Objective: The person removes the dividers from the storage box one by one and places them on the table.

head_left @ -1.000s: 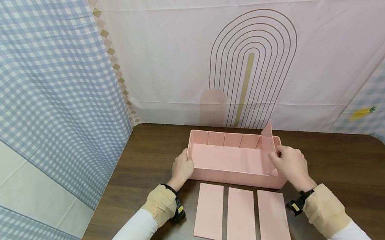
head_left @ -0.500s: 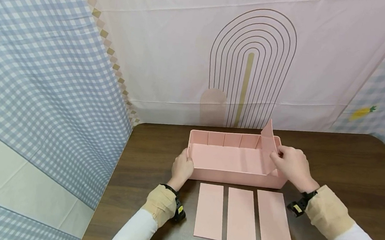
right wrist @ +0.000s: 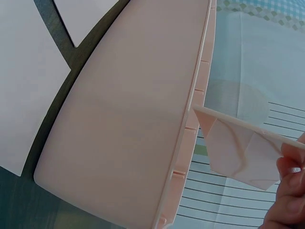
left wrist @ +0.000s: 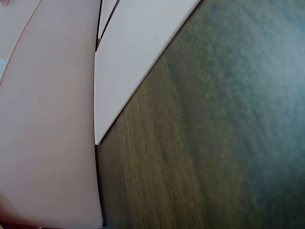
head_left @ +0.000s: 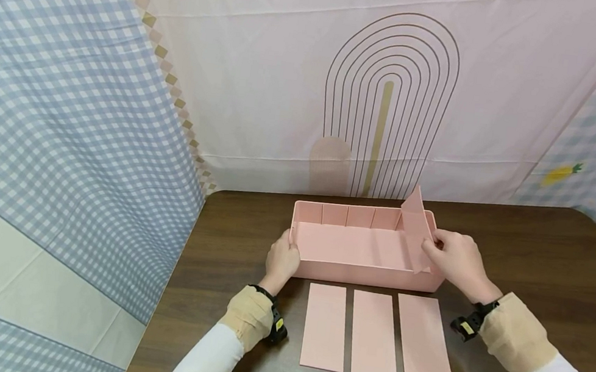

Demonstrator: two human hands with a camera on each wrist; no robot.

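A pink rectangular box (head_left: pixel 365 275) with slots along its inner wall stands on the table. My left hand (head_left: pixel 283 259) grips its left end, thumb at the rim. Near the right end, my right hand (head_left: pixel 458 257) pinches a thin pink divider panel (head_left: pixel 415 230) by its edge. The panel is tilted, its lower part inside the box and its far corner above the back rim. In the right wrist view, the fingers (right wrist: pixel 291 191) hold the divider panel (right wrist: pixel 243 148) over the box wall (right wrist: pixel 119 109). The left wrist view shows the box's outer wall (left wrist: pixel 47 124), with the left hand mostly hidden.
In front of the box lie three flat pink panels side by side: a left one (head_left: pixel 325 328), a middle one (head_left: pixel 375 337) and a right one (head_left: pixel 426 342). The dark wooden table (head_left: pixel 226 233) meets a hanging printed cloth (head_left: pixel 265 84) behind.
My right hand has shifted slightly right and toward me with the divider panel, whose far corner moved a little left. My left hand, the box and the flat panels stay put.
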